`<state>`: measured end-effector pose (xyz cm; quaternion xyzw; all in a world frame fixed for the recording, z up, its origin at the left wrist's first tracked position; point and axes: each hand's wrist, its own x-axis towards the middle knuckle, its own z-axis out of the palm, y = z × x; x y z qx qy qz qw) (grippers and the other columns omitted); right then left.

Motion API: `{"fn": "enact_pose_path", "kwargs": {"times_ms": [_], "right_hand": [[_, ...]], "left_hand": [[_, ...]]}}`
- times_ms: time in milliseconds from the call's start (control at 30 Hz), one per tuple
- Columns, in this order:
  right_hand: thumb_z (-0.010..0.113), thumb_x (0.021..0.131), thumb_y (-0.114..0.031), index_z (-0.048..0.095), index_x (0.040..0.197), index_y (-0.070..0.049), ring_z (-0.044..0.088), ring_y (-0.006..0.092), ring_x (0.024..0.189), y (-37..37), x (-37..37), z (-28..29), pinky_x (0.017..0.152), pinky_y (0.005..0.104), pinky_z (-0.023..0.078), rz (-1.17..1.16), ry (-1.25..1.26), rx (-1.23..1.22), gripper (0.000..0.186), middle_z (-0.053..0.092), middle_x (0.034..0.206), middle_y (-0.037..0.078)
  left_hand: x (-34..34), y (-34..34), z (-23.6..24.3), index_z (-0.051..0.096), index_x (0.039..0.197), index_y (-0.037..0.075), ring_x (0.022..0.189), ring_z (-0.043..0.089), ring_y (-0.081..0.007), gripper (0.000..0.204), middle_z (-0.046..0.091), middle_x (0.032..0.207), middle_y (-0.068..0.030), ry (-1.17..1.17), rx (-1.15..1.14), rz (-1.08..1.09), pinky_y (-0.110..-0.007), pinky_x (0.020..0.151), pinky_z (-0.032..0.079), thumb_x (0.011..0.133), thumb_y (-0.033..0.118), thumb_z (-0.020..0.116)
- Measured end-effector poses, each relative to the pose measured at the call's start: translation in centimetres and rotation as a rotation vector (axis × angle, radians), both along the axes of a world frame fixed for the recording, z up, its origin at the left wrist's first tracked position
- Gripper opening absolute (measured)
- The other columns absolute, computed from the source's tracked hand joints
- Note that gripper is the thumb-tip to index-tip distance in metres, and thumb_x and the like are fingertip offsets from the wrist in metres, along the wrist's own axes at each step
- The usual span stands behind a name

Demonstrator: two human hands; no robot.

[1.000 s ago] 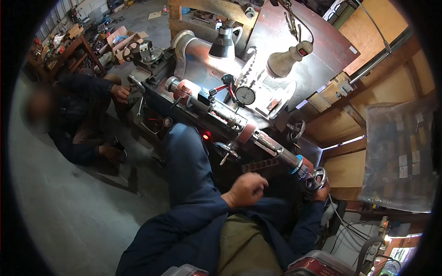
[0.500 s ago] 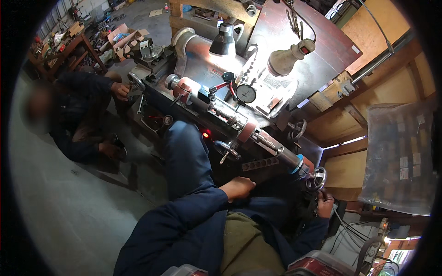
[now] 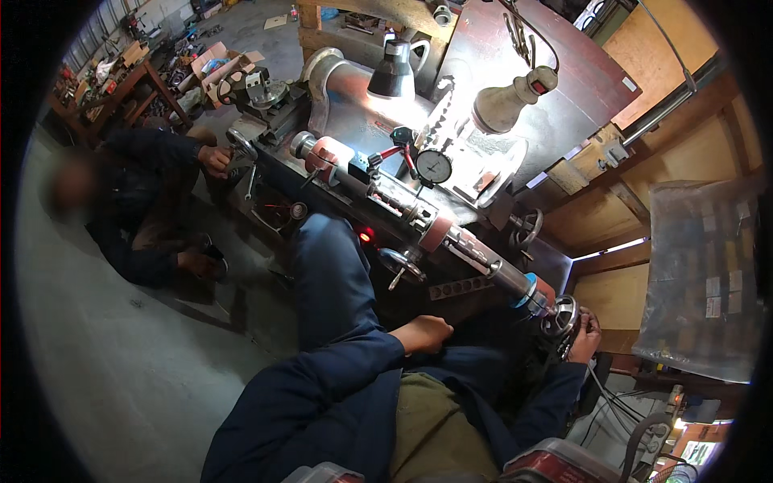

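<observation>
At the right end of the long spindle machine, my right hand has its fingers curled at the rim of a chromed handwheel. My left hand rests on my lap, loosely closed with nothing visible in it. Along the machine lies a shiny shaft assembly between red-painted holders. A round dial gauge on a red jointed arm stands over the shaft. A second handwheel sits at the machine's front, by my knee.
Two lamps, one black and one beige, light the machine. On the left a co-worker's hand is near another handwheel. A plastic sheet hangs at right; cables run below it. A cardboard box stands behind.
My right hand has moved up around the handwheel, from below its rim to its right side. My left hand stays on my lap. The whole view has shifted slightly.
</observation>
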<state>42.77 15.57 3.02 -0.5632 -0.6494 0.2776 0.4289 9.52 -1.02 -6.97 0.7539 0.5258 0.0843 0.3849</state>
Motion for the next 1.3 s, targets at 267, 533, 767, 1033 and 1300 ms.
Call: {"fn": "enact_pose_path", "kwargs": {"times_ms": [267,533,767,1033,1300], "right_hand": [[0.053,0.097,-0.020,0.064,0.098,-0.001,0.059,0.0106,0.082,2.4,-0.5,-3.0,0.073,0.0267,0.048,0.108,0.325,-0.292,0.023,0.064,0.087,0.001],[0.063,0.088,-0.019,0.068,0.095,-0.002,0.062,0.0148,0.083,-0.7,-2.0,-2.2,0.075,0.0300,0.049,0.093,0.014,-0.335,0.020,0.068,0.093,0.004],[0.055,0.096,-0.029,0.066,0.103,-0.002,0.062,0.0152,0.084,-2.4,0.2,-3.1,0.073,0.0309,0.049,-0.031,-0.270,-0.012,0.030,0.068,0.095,0.004],[0.028,0.102,-0.045,0.056,0.117,0.005,0.057,0.0225,0.108,-10.3,-13.1,7.4,0.096,0.0363,0.042,0.352,0.043,0.097,0.059,0.058,0.114,0.014],[0.041,0.098,-0.047,0.053,0.122,0.006,0.051,0.0347,0.118,-9.3,-15.6,10.3,0.100,0.0418,0.038,0.784,-0.304,0.048,0.059,0.046,0.131,0.018]], "left_hand": [[0.3,0.5,0.0,0.065,0.096,0.003,0.086,0.067,-0.0369,0.023,0.067,0.087,-0.0196,0.017,-0.058,0.032,-0.045,0.073,0.054,0.075,0.013,0.063],[0.3,0.7,-0.9,0.065,0.098,0.005,0.087,0.066,-0.0365,0.024,0.068,0.090,-0.0187,0.012,-0.062,0.032,-0.045,0.077,0.053,0.075,0.013,0.060],[-0.2,-0.2,2.2,0.066,0.099,0.005,0.088,0.066,-0.0356,0.023,0.068,0.091,-0.0186,-0.173,0.008,0.088,-0.044,0.077,0.053,0.078,0.010,0.059],[3.6,1.2,13.3,0.055,0.116,-0.002,0.102,0.061,-0.0337,0.028,0.061,0.111,-0.0189,-0.872,0.437,0.299,-0.039,0.088,0.048,0.089,0.007,0.056],[1.7,-1.6,13.0,0.054,0.117,0.002,0.070,0.050,-0.0059,0.025,0.054,0.080,0.0004,-1.320,-0.334,0.492,-0.022,0.061,0.043,0.101,0.020,0.048]]}}
